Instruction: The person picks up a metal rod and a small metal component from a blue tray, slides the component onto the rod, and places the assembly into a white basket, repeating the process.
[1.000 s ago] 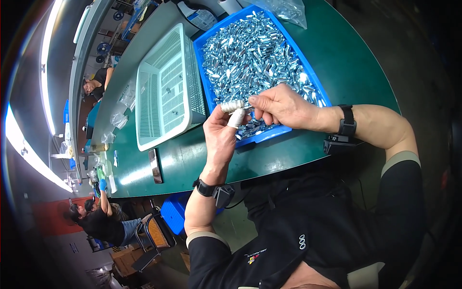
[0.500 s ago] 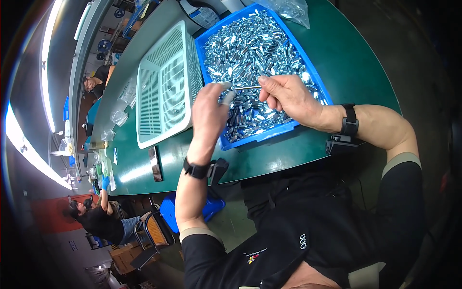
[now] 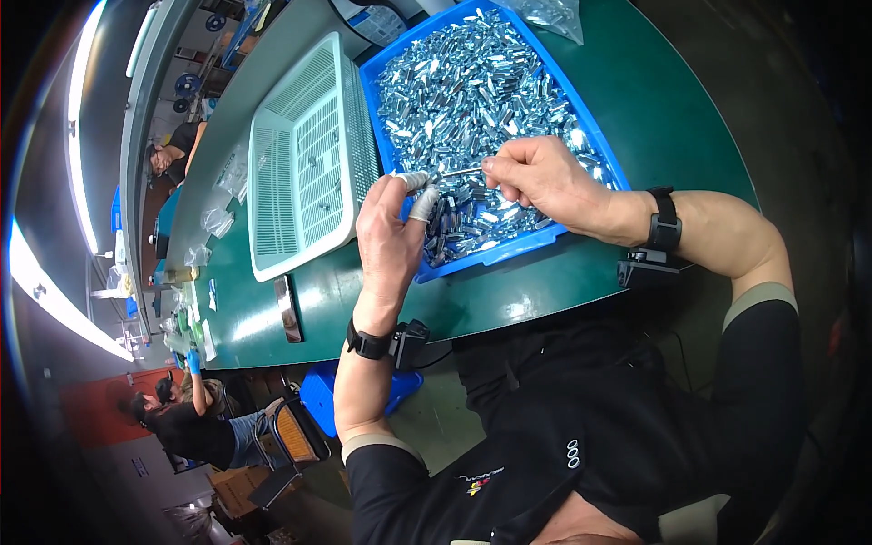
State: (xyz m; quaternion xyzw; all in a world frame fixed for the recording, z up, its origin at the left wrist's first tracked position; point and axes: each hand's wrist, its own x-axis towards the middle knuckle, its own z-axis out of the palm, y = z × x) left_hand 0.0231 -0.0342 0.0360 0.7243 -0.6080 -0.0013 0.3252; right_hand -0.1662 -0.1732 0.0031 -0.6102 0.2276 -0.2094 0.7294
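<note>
Pinching thin metal rod (image 3: pixel 460 172) in R hand (image 3: pixel 552 184), thumb on top; aimed L, approx. level, above blue tray (image 3: pixel 500 253). Meeting rod's far end w/ curled L hand (image 3: pixel 391 232), w/ white finger wraps (image 3: pixel 421 205) on thumb + a finger; can't tell if gripping anything. Heaped in tray, smooth solid-walled plastic: shiny silvery metal pcs (image 3: pixel 463 82), small, elongated, criss-crossed at all angles. Set just L of tray: pale green basket (image 3: pixel 304 255), slotted plastic. Lying nr basket's close edge: dark flat rect. object (image 3: pixel 288 309), glossy. Crumpled at tray's far R corner: clear plastic bag (image 3: pixel 554 16). Supporting all: glossy green tabletop (image 3: pixel 663 118). Strapped to wrists: black bands (image 3: pixel 666 232) w/ boxy units. Marked on black shirt (image 3: pixel 590 409): sm. multicoloured emblem w/ pale lettering, plus pale ring motif.
</note>
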